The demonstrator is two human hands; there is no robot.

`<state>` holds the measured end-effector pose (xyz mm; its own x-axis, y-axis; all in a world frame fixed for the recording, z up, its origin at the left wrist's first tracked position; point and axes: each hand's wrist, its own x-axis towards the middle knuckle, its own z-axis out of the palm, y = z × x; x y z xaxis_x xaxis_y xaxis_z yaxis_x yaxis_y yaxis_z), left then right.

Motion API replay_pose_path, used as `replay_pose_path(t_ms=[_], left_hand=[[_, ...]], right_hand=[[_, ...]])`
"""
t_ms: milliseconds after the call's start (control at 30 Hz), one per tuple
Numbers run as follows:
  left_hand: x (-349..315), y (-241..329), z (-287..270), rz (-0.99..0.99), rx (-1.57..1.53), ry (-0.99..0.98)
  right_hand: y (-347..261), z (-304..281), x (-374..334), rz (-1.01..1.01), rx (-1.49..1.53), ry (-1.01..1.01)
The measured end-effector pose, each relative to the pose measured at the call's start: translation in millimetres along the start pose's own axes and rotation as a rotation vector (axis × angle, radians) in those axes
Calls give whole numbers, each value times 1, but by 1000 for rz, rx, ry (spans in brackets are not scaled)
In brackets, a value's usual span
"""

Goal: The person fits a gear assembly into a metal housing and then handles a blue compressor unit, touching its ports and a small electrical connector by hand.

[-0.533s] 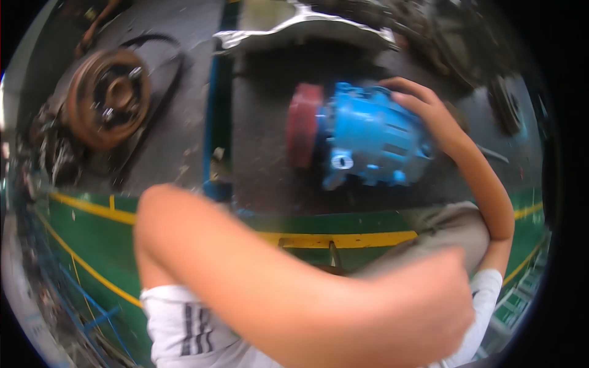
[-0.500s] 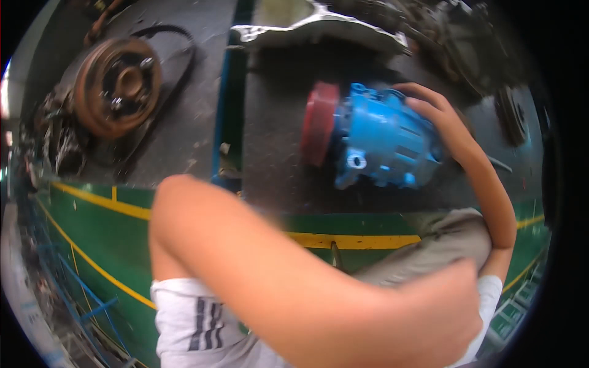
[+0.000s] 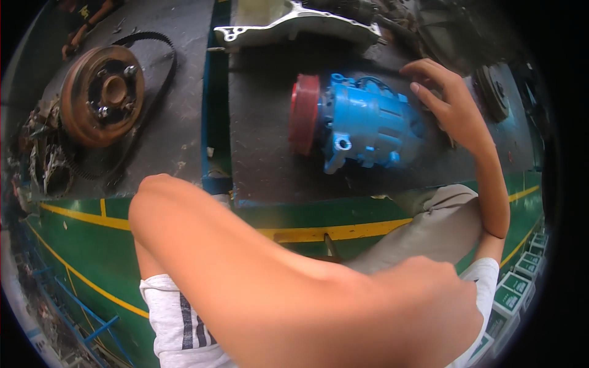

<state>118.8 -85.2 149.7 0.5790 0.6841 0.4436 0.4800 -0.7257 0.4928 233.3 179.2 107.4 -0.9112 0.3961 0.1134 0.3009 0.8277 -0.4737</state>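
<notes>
A blue compressor-like machine part (image 3: pixel 371 122) with a red pulley (image 3: pixel 305 113) lies on its side on a dark bench (image 3: pixel 257 159). My right hand (image 3: pixel 451 101) is at the part's right end, fingers spread and curled, fingertips at or just off its top corner, gripping nothing. My left forearm crosses the foreground from an elbow at the left. My left hand (image 3: pixel 429 306) is close under the camera at the lower right, with only its back showing and its fingers hidden.
A rusty brake disc (image 3: pixel 101 92) ringed by a black toothed belt (image 3: pixel 156 52) lies on the bench at left. A grey cast bracket (image 3: pixel 294 24) sits behind the blue part. The green floor (image 3: pixel 73 245) has yellow lines. Green-and-white boxes (image 3: pixel 521 288) stand at lower right.
My right hand has come off the blue part's back and now sits at its right end with fingers lifted. The left arm stays across the foreground.
</notes>
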Motion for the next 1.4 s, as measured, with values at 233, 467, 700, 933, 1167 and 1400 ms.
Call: replay_pose_path(t_ms=[233, 467, 700, 933, 1167, 1400], left_hand=[[-1, -7, 2, 24, -18, -38], [4, -5, -9, 63, -62, -121], [20, -2, -36, 30, -74, -409], [22, -45, -10, -215, 400, -194], [-26, -147, -32, -486, 601, -132], [-39, -166, -20, -617, 398, -65]], right_hand=[[-5, -29, -27, 37, -97, -427], [1, -30, -33, 66, 38, -365], [4, -25, -33, 41, 80, -341], [30, -12, -29, -156, 71, -190], [38, 22, -15, 111, 203, -58], [48, 35, 2, 35, 180, -46]])
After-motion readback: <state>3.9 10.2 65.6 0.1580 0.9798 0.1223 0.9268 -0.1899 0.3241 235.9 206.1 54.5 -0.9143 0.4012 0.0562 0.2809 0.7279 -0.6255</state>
